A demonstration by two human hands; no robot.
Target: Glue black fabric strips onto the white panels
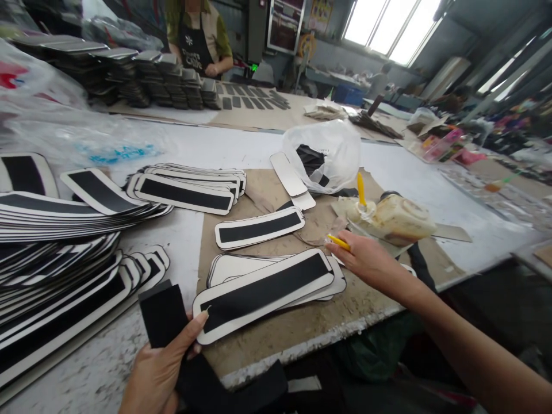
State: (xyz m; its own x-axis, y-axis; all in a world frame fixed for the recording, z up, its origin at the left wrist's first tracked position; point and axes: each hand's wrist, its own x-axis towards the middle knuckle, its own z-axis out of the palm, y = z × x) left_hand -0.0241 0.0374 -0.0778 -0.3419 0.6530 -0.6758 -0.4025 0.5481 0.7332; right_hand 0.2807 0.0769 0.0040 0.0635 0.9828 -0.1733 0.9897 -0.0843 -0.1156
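My left hand (166, 362) pinches the near left end of a white-edged panel with a black strip (267, 290); a loose black band (163, 313) also lies against this hand. Under the panel are several white pieces (237, 267). To the right, my right hand (353, 253) is closed around a yellow-handled tool (339, 242), whose tip is hard to make out. Just behind that hand sits a stained glue container (401, 217) with another yellow handle (361, 190) upright beside it. A smaller black-striped panel (260, 228) rests behind the large one.
Stacks of striped panels (60, 287) fill the left side, with another pile (190, 190) behind. A plastic bag (340, 152) holding black material stands at the back of the brown board (276, 339). Across the table a person in an apron (198, 49) stands beside dark stacks (150, 80).
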